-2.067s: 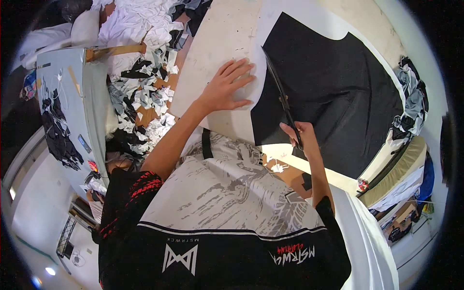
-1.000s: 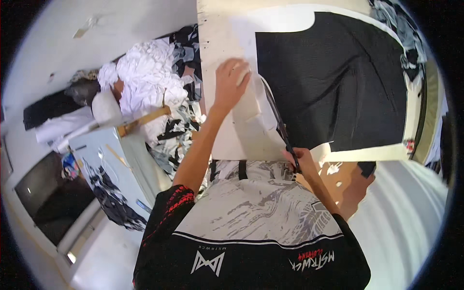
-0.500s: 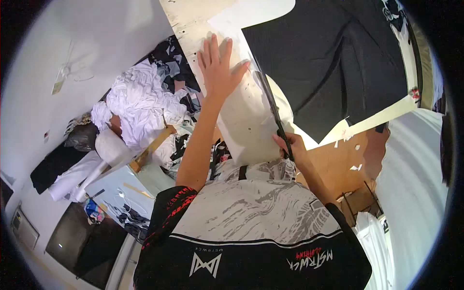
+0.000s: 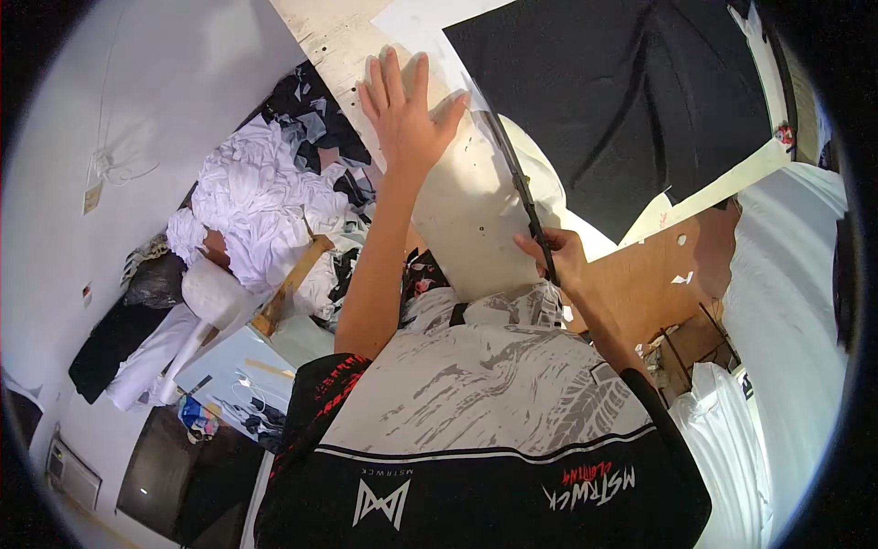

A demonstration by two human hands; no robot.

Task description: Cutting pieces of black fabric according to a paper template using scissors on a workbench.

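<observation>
My left hand [image 4: 402,119] lies flat with its fingers spread on the pale wooden table [image 4: 457,210], left of the black fabric. Near my waist, my right hand [image 4: 569,256] is closed around the lower end of a long, narrow black strip [image 4: 523,192]. The strip runs up and left toward the fabric's left edge; I cannot make out whether it is joined there. A large sheet of black fabric [image 4: 585,110], with a few creases, covers the table's right part. White paper [image 4: 425,27] shows beyond its upper left edge, and pale paper [image 4: 686,209] along its near edge.
Heaped white cloth [image 4: 251,192] and dark scraps [image 4: 315,105] lie to the left, beside a wooden bar [image 4: 293,284]. A brown floor [image 4: 631,293] with small paper scraps is at the right. White sheeting [image 4: 791,274] hangs at the far right.
The view has shifted a little, so the table and fabric sit slightly differently. My left hand stays flat and my right hand keeps its hold on the strip.
</observation>
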